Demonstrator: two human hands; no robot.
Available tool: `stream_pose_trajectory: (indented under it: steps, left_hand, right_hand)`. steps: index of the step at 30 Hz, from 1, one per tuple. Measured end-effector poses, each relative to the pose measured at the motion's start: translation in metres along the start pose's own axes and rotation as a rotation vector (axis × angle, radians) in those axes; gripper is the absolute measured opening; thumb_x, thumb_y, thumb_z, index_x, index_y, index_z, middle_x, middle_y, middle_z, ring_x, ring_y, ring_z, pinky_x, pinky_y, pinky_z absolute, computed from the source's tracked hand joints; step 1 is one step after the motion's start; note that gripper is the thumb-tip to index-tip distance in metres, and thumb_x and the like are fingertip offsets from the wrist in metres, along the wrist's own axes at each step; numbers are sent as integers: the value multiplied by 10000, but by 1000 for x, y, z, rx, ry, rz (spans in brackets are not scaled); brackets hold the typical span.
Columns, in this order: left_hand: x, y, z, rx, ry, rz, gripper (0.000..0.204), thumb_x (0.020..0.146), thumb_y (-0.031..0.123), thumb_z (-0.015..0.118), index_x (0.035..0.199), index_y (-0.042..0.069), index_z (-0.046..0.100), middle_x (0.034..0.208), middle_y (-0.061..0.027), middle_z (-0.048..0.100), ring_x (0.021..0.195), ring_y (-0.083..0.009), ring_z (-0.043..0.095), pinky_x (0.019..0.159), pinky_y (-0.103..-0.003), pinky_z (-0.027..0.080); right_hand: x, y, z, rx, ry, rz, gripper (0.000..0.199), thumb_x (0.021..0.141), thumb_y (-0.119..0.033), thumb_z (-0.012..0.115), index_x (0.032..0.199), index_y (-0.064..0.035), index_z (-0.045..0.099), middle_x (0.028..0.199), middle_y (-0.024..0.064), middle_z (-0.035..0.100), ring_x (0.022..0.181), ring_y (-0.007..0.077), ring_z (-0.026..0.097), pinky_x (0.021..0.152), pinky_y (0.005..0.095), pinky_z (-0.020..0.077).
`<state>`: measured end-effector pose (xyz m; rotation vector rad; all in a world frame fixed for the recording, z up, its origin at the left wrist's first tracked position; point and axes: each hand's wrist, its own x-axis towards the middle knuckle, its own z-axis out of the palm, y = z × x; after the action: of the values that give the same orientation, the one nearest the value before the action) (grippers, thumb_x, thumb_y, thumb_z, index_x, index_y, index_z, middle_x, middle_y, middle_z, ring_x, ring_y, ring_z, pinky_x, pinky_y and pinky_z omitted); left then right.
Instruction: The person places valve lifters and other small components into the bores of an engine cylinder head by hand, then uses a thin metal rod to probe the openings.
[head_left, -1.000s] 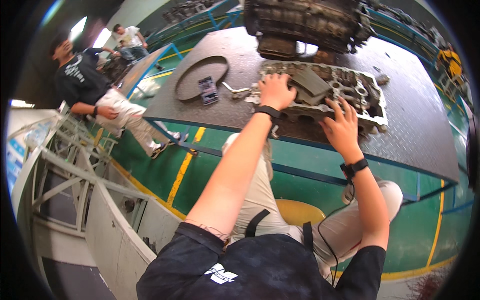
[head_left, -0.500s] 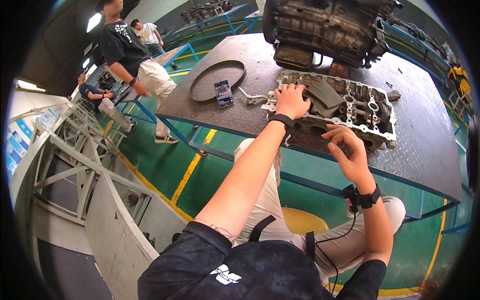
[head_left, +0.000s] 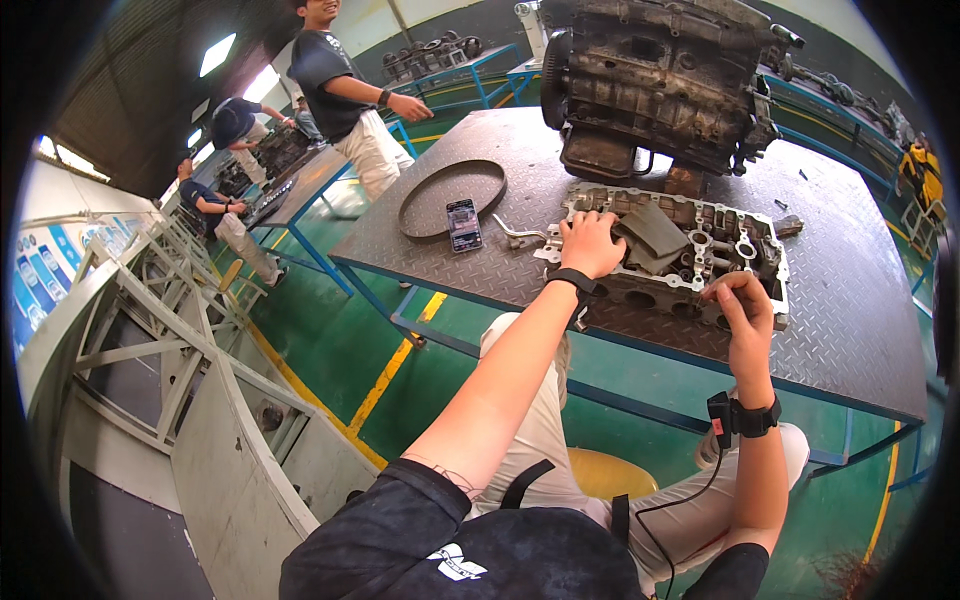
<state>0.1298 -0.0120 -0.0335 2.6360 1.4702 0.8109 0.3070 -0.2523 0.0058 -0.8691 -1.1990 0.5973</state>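
Since a second ago the right hand (head_left: 738,312) has come off the top of the cylinder head (head_left: 668,250) and drawn back to its near right edge, while the left hand (head_left: 592,243) has stayed planted on the casting's left end. That cylinder head lies flat on the dark tread-plate table (head_left: 850,330), close to the near edge, its long axis running left to right across the view and its open face with ports and round seats turned upward. Left arm is stretched fully forward, palm down, fingers spread and pressing on the metal — resting, not closed around anything. Right forearm stands nearly upright, wrist bent, fingertips pinched together just over the casting's edge; whether they hold a small part cannot be told. Both wrists carry black bands. Behind the head stands a rusty engine block (head_left: 660,85); to the left lie a black belt loop (head_left: 452,185) and a phone (head_left: 463,224) — a person (head_left: 345,95) stands at the far corner.
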Motion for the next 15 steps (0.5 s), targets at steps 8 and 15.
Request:
stream_pose_trajectory:
  steps: [8,15]
  left_hand:
    - [6,2,3,17,-19,12,476,853,419,661,1263,177,660,1281,-106,639,1300,-329,501,1108,-567,327]
    - [6,4,7,39,10,32,474,857,409,657,1271,180,655,1281,-97,646,1280,-322,512,1086,-561,342]
  right_hand:
    - [13,19,-22,-108,76,68,132,1017,-128,619,967,-6,626,901,33,681,882,102,649,840,258,501]
    - [17,15,-36,-38,40,109,138,1010,-144,636,988,-8,647,868,46,698,853,112,657,818,263,506]
